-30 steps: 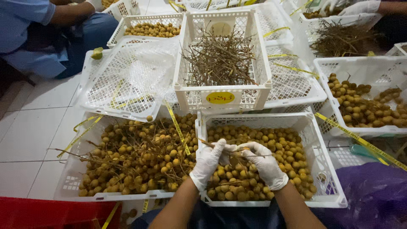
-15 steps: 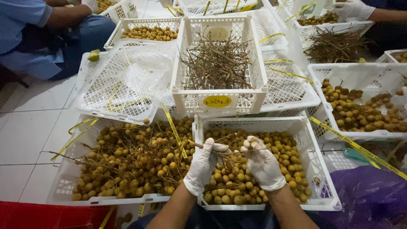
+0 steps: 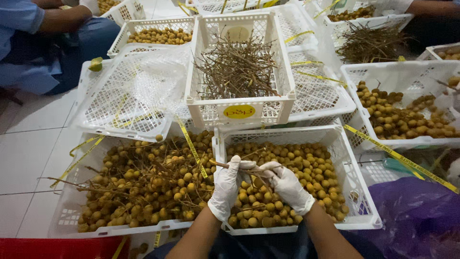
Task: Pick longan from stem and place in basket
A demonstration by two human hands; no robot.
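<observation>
White latex-type gloves on both hands, thin and slightly wrinkled. Left hand (image 3: 226, 186) and right hand (image 3: 287, 187) sit close together at lower centre of the frame, both pinched on a thin brown woody twig (image 3: 239, 167) over the front crate (image 3: 357, 192), a white plastic lattice box full of small round tan fruit (image 3: 306, 165) with matte skin. Twig long axis runs roughly horizontal, free end pointing toward frame left past the left hand's fingers, the other end buried between the 2 hands; whether fruit is attached there I cannot tell. Lower left: a second white lattice crate (image 3: 67, 211) holds fruit on tangled branches (image 3: 143, 177), rough and irregular. Centre top: a taller square crate (image 3: 239, 108) packed with bare stripped stems (image 3: 237, 67), dry, wiry, pointing every way. An empty tilted crate (image 3: 124, 103) lies upper left of it. Yellow plastic strapping (image 3: 189, 141) drapes across the crate rims. Right edge: another crate of loose fruit (image 3: 407, 115), and a purple plastic bag (image 3: 417, 216) lower right. Pale tiled floor (image 3: 28, 153) at left.
</observation>
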